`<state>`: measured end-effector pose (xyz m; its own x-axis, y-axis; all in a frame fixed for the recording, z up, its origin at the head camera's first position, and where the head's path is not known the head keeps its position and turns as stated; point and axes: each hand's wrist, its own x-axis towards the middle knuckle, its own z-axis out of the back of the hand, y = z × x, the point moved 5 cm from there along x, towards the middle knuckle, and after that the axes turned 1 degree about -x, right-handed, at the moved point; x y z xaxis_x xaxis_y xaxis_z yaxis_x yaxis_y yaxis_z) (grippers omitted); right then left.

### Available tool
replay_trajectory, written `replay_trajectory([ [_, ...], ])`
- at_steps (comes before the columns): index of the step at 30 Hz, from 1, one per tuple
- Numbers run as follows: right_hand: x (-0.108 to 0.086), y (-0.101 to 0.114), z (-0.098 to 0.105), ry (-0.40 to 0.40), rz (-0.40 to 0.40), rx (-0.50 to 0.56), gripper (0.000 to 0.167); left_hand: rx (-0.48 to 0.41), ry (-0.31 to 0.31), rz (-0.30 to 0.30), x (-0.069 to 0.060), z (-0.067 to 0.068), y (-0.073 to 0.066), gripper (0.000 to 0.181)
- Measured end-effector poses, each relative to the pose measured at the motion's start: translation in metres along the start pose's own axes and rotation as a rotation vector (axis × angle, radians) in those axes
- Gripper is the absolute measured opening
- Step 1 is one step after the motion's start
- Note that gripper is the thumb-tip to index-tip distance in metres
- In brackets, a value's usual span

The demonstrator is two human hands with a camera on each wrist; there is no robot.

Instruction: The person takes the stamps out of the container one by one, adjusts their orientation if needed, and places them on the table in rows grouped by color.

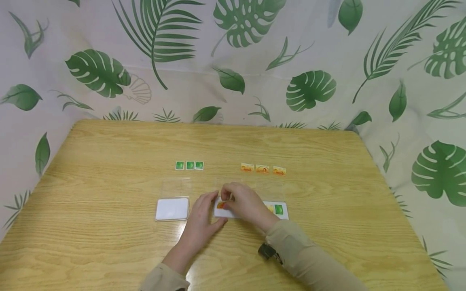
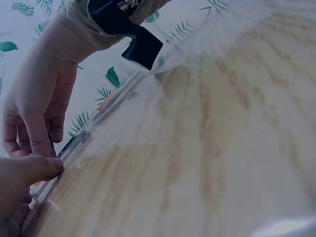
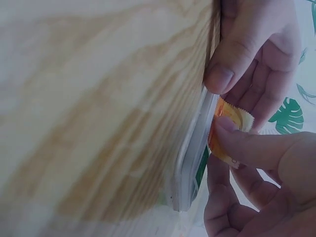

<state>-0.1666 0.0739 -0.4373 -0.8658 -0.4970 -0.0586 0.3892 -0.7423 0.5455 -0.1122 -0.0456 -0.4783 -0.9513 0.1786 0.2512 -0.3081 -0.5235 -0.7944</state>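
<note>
My right hand (image 1: 245,204) pinches an orange stamp (image 3: 232,131) with a toothed edge between thumb and fingertips, over the middle flat plastic case (image 1: 233,215). My left hand (image 1: 202,218) holds that case at its left end, thumb on the near edge. In the right wrist view, something green (image 3: 201,168) shows on the case, partly hidden behind the fingers. Right of it lies another white-backed case (image 1: 285,217), bearing a green stamp (image 1: 278,209) and a yellowish one (image 1: 270,208), partly covered by my right wrist. A closed-looking white case (image 1: 172,209) lies to the left.
Three green stamps (image 1: 190,165) stand in a row at the back left, and three orange stamps (image 1: 262,169) at the back right. Transparent lids (image 1: 176,187) lie behind the cases. The wooden table (image 1: 109,161) meets a leaf-print cloth (image 1: 255,93) at its far edge.
</note>
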Motion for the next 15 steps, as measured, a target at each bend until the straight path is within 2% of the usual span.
replay_trajectory([
  [7,0.0003,-0.0006,0.0003,0.016,-0.018,0.016,0.017,0.009,-0.012,-0.04,0.0003,0.0004,-0.0006,0.069],
  [15,-0.0013,0.0001,0.0052,0.015,-0.008,0.053,0.004,0.005,-0.001,-0.024,-0.0005,0.0007,-0.001,0.07],
])
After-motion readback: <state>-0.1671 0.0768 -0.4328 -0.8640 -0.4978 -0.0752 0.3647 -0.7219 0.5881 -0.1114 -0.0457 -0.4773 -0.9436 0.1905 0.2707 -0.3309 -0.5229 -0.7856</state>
